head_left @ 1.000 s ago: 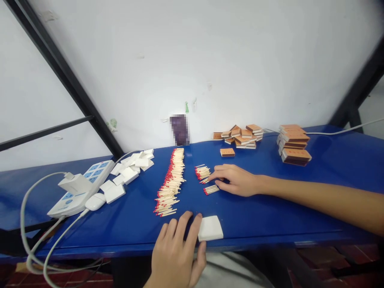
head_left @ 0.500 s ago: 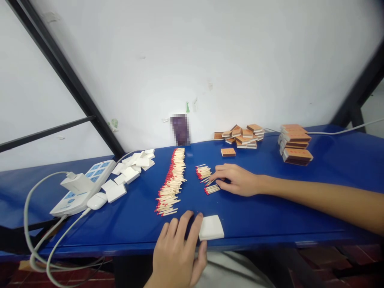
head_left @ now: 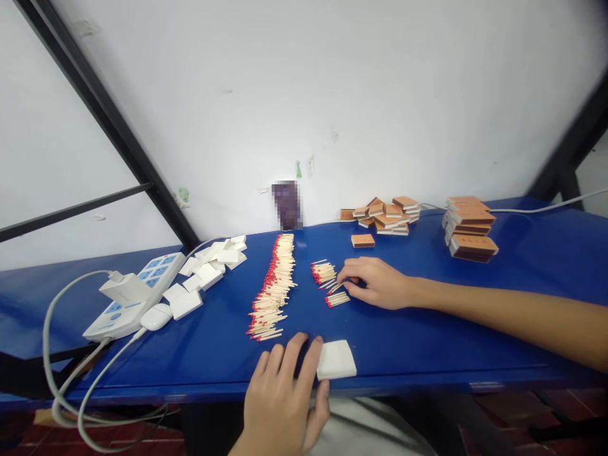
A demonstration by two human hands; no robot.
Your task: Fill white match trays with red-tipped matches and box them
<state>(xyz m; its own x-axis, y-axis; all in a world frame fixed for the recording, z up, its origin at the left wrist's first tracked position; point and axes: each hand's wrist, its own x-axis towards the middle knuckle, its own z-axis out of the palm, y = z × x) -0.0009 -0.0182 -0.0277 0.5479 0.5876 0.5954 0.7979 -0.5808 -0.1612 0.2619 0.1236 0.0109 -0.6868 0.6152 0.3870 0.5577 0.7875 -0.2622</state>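
My right hand [head_left: 373, 282] is over the blue table, its fingers bent and the thumb apart from the index finger. Its index fingertip touches a loose match [head_left: 336, 287] between two small groups of red-headed matches. The larger group [head_left: 323, 273] is just beyond, and the smaller group [head_left: 337, 299] lies nearer to me. My left hand [head_left: 282, 392] rests at the front edge with fingers spread, holding nothing. A white, shallow box-like piece [head_left: 336, 360] lies beside its index finger and thumb; whether they touch it I cannot tell. Farther left stretches a long row of matches [head_left: 275, 285].
Several white pieces [head_left: 208, 277] lie at the left, beside a power strip [head_left: 135, 297] with a charger and cables. Toward the wall is a heap of orange matchboxes [head_left: 389, 215], with a single matchbox [head_left: 363, 240] before it. A matchbox stack [head_left: 470, 228] stands farther right.
My right index finger has bent and drawn back slightly to the right, toward the thumb, at the matches. My left hand and the white piece keep their places.
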